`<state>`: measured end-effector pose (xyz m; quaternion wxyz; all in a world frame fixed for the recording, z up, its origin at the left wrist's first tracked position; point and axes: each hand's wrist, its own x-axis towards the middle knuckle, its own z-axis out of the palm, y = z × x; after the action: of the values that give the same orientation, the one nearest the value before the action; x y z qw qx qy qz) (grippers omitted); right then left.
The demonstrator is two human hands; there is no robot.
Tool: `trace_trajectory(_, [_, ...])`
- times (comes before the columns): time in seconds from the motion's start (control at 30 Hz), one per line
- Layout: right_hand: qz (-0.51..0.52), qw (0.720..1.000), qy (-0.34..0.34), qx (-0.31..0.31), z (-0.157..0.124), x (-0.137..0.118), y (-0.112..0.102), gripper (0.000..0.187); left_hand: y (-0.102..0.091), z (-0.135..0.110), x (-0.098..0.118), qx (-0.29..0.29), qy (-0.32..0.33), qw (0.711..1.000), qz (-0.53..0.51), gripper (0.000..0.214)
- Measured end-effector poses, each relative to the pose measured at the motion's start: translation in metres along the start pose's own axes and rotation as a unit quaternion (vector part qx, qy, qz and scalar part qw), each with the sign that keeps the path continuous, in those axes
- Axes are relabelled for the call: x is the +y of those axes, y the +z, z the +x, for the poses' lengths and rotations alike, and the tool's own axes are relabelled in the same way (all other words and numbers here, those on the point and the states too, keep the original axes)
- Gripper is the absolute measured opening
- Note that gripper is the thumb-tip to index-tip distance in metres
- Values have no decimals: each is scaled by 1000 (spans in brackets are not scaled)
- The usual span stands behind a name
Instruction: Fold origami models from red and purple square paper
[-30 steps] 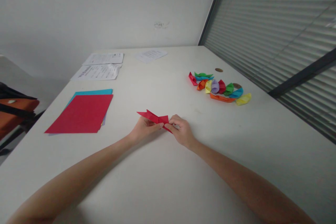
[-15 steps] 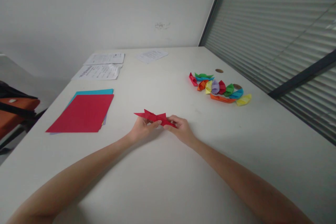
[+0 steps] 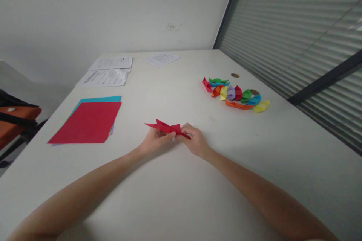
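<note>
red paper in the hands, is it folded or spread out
Folded: the red paper shows creases and pointed flaps sticking up, while the red sheet on the table's left lies flat.

The white table (image 3: 181,203) is bounded at its far end by a plain pale wall (image 3: 113,11), which is marked with faint grey smudges (image 3: 173,27) above the table's far edge. The table's right side is lined by pale horizontal blinds (image 3: 277,26), edged by a dark upright post (image 3: 228,11) and crossed by a dark bar (image 3: 325,77). Left of the table, an orange and black object (image 3: 18,122) is partly seen. The table is softly, dimly lit.
</note>
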<state>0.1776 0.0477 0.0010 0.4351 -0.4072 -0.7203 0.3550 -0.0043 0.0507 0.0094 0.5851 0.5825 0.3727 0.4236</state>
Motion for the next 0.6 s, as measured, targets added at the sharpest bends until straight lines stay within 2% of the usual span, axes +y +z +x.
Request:
trace_trajectory(0.07, [-6, 1000, -12, 9, 0, 1, 0, 37, 1, 0, 2, -27, -13, 999, -20, 34])
trace_trajectory(0.13, [-9, 1000, -23, 10, -1, 1, 1, 35, 2, 0, 3, -28, -30, 999, -29, 33])
trace_trajectory(0.2, [-7, 1000, -13, 3, -1, 2, 1, 32, 3, -1, 2, -12, -46, 998, -37, 30])
trace_trajectory(0.27, [7, 1000, 25, -6, -1, 1, 1, 29, 2, -1, -1, 6, -60, 997, -52, 28])
trace_trajectory(0.43, [70, 991, 117, -15, 0, 3, -3, 35, -3, 2, -9, 92, -64, 991, -73, 31])
trace_trajectory(0.6, [88, 988, 130, 6, 2, 7, -3, 34, -2, 2, -11, 95, -45, 993, -46, 31])
